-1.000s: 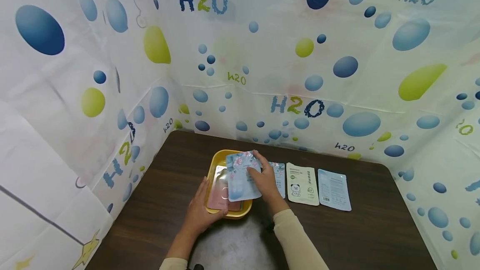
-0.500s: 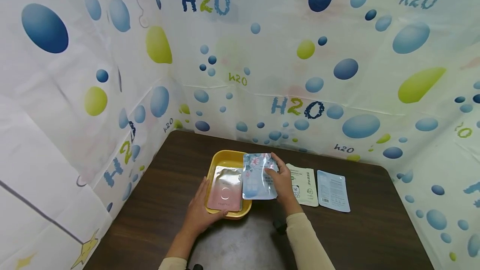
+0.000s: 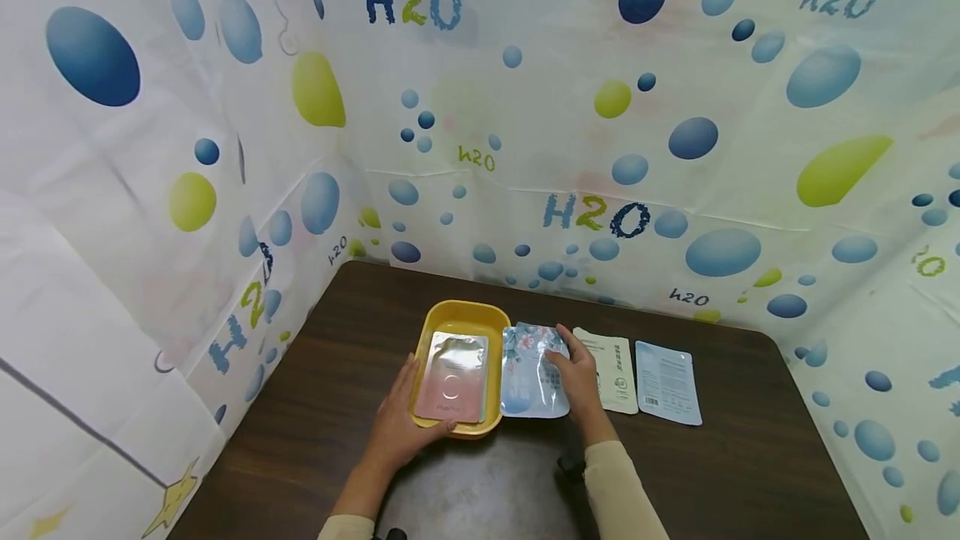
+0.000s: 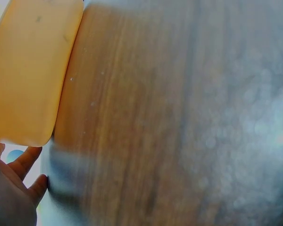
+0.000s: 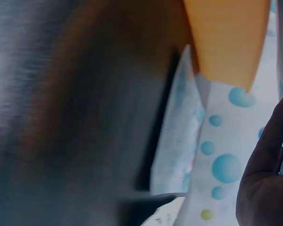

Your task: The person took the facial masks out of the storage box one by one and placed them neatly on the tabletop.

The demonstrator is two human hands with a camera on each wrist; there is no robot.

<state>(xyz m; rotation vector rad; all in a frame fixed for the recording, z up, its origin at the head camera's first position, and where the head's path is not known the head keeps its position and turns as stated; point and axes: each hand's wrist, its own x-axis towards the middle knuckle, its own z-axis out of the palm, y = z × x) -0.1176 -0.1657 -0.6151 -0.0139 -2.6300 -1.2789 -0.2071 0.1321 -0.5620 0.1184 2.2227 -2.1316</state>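
Observation:
My right hand [image 3: 583, 382] pinches a blue floral face mask packet [image 3: 534, 382] by its right edge, thumb on top. The packet hangs just right of the yellow tray [image 3: 498, 340] and covers most of a similar packet [image 5: 177, 136], which lies on the table in the right wrist view. At the tray's left side my left hand [image 3: 397, 419] rests with fingers stretched along the wall and the thumb at the front rim. Inside the tray lies a pink-and-silver face mask packet [image 3: 453, 394], with another packet's edge showing beneath it.
To the right of my right hand lie a pale green packet with a bear print [image 3: 617, 373] and a light blue packet [image 3: 668, 382], side by side on the dark wooden table [image 3: 750, 448]. A patterned curtain [image 3: 525, 132] stands behind the table.
My right hand has carried the blue floral packet from above the tray rightward, then lowered it over the similar packet. The pink packet in the tray is uncovered. My left hand stays put.

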